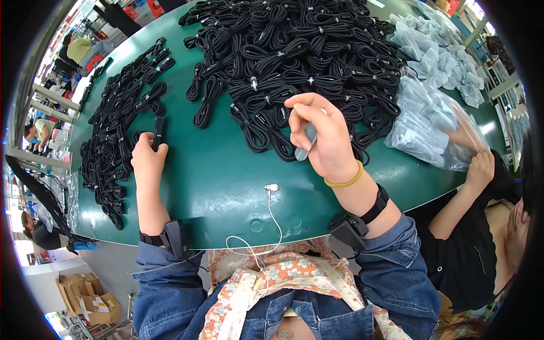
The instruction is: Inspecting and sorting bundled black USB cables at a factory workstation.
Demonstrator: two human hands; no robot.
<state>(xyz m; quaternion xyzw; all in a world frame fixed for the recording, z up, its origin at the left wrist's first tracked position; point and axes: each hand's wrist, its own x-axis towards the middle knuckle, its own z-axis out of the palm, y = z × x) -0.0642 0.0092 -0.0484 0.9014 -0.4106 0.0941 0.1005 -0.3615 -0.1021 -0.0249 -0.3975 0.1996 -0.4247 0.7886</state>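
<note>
The person is sitting at a green table (pixel 226 187) with both forearms coming up from the lower edge. The left hand (pixel 148 158) is resting on the table at the inner edge of a spread of coiled black cables (pixel 113 130), and its fingers are closing around one cable bundle (pixel 158 136). That bundle is standing up out of the fist, its long axis running away from the person, toward the far side of the table, with the free end pointing that way.

The right hand (pixel 320 136) is hovering raised over the near edge of the big heap of black cables (pixel 294 62). Its fingers are curling shut on a small pale grey sleeve-like piece (pixel 307 141), which is hanging down past the palm, long axis near vertical in the picture, lower end pointing toward the person. The bundle in the left hand is lying well to the left of this piece, with bare table between the two hands.

A white cord with a small plug (pixel 272 187) is lying near the table's front edge between the forearms. At the right, another person's hand (pixel 480 168) is touching a clear bag of pale pouches (pixel 425 124).
</note>
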